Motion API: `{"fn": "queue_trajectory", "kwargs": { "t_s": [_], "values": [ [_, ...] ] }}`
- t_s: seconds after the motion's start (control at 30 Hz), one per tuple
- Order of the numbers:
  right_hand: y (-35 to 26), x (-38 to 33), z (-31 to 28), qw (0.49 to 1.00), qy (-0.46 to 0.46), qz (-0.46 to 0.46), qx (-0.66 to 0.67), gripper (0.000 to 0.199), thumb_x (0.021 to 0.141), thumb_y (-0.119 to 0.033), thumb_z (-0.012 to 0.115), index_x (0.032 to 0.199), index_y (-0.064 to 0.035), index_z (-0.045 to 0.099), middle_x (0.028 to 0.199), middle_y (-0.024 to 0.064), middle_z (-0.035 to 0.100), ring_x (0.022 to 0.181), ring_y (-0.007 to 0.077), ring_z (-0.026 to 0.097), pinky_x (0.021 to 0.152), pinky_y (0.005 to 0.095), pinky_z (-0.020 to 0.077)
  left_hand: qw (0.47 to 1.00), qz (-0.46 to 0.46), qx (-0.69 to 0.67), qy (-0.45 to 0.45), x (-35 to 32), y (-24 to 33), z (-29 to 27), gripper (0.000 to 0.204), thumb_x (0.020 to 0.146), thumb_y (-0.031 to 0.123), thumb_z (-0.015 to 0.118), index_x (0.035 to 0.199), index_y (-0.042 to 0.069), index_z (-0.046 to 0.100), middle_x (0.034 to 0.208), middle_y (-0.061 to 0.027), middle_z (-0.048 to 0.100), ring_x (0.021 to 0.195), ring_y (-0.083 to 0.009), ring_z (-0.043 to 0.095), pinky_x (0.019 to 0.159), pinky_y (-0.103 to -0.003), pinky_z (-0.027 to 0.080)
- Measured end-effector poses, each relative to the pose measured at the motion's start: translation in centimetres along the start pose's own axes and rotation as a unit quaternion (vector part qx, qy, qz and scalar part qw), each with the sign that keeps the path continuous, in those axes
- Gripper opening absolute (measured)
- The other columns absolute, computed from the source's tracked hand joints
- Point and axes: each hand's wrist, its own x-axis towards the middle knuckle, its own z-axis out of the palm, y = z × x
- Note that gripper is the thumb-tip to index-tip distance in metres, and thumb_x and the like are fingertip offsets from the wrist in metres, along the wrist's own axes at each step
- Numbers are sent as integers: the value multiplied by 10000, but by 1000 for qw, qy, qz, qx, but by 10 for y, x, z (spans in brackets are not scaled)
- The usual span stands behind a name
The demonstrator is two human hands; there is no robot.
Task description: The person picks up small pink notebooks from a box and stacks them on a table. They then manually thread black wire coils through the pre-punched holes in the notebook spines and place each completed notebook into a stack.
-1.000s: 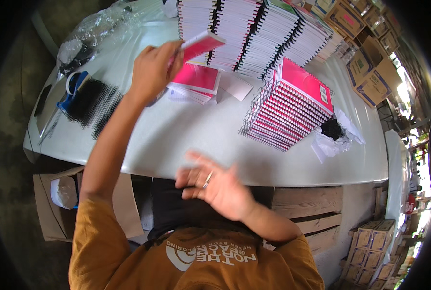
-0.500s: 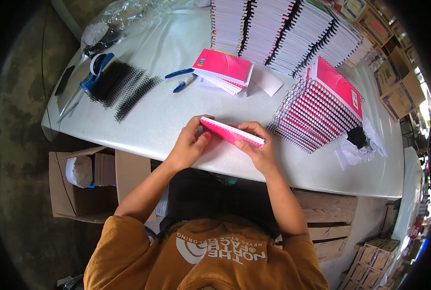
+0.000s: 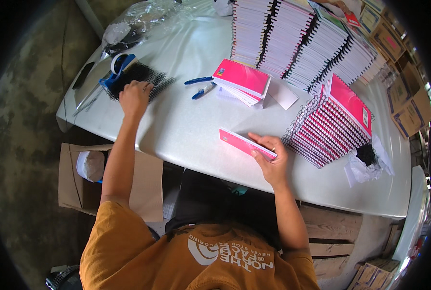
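My right hand [image 3: 272,153] grips a thin pink-covered notebook [image 3: 244,143] by its right end. The notebook stands on its long edge, tilted, its white page edge upward, just above or on the near part of the table. My left hand [image 3: 136,96] is stretched out to the far left, over a bed of black spiral binding coils [image 3: 161,83]. Its fingers are curled at the coils, and whatever lies between the fingertips is hidden. Beside that hand lies a blue tape dispenser [image 3: 118,67] with a white roll.
Beyond the notebook lie a pink-topped stack of notebooks [image 3: 242,76], blue-handled pliers [image 3: 198,80] and a blue-and-white marker [image 3: 203,91]. At right stands a pile of coil-bound pink notebooks [image 3: 329,125]. Tall rows of bound books [image 3: 285,36] fill the back. Another person's hand [image 3: 340,6] shows there.
My left hand has let go of the notebook and moved far left to the black coils. My right hand alone keeps the notebook. Another person's hand has appeared at the back right.
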Motion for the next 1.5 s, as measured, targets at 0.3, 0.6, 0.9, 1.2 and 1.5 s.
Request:
{"fn": "queue_trajectory", "kwargs": {
  "t_s": [0.3, 0.6, 0.9, 1.2, 1.5],
  "values": [
    [1, 0, -6, 997, -39, 71, -7, 286, 869, -51, 615, 1145, 21, 604, 1079, 98, 652, 993, 122, 578, 890, 268, 448, 803, 14, -467, -370, -55, 98, -60, 487, 954, 430, 444, 1257, 54, 508, 1187, -153, 559, 1039, -239, 529, 835, -359, 446],
    [11, -3, -8, 996, -36, 63, -48, 290, 883, -36, 588, 1170, 2, 603, 1085, 96, 658, 979, 111, 583, 879, 254, 452, 815, 78, -463, -339, -77, 115, -57, 365, 963, 355, 486, 829, 21, 545, 668, 3, 437, 634, -83, 365, 582, -245, 353],
    [12, -4, -7, 997, -38, 30, -65, 288, 878, -10, 576, 1162, -26, 617, 1081, 97, 667, 940, 100, 603, 834, 241, 467, 779, -11, -446, -441, -65, 124, -65, 440, 966, 402, 457, 746, 33, 553, 571, 17, 450, 561, -72, 400, 535, -236, 353],
    [8, -9, -8, 993, -69, 5, -92, 333, 846, 40, 574, 1160, -57, 626, 1091, 124, 663, 920, 147, 640, 820, 250, 479, 830, 253, -407, -287, -47, 129, -80, 151, 786, 152, 717, 858, 84, 603, 954, -33, 595, 885, -150, 538, 803, -283, 385],
    [-5, -39, 14, 992, -39, -30, -117, 360, 827, 75, 548, 1150, -63, 626, 1087, 161, 648, 998, 262, 643, 828, 302, 507, 927, 302, -222, 30, -122, 141, -53, 687, 782, 542, 605, 1305, 115, 477, 1364, -106, 453, 1295, -302, 374, 1071, -531, 168]
  ]
}}
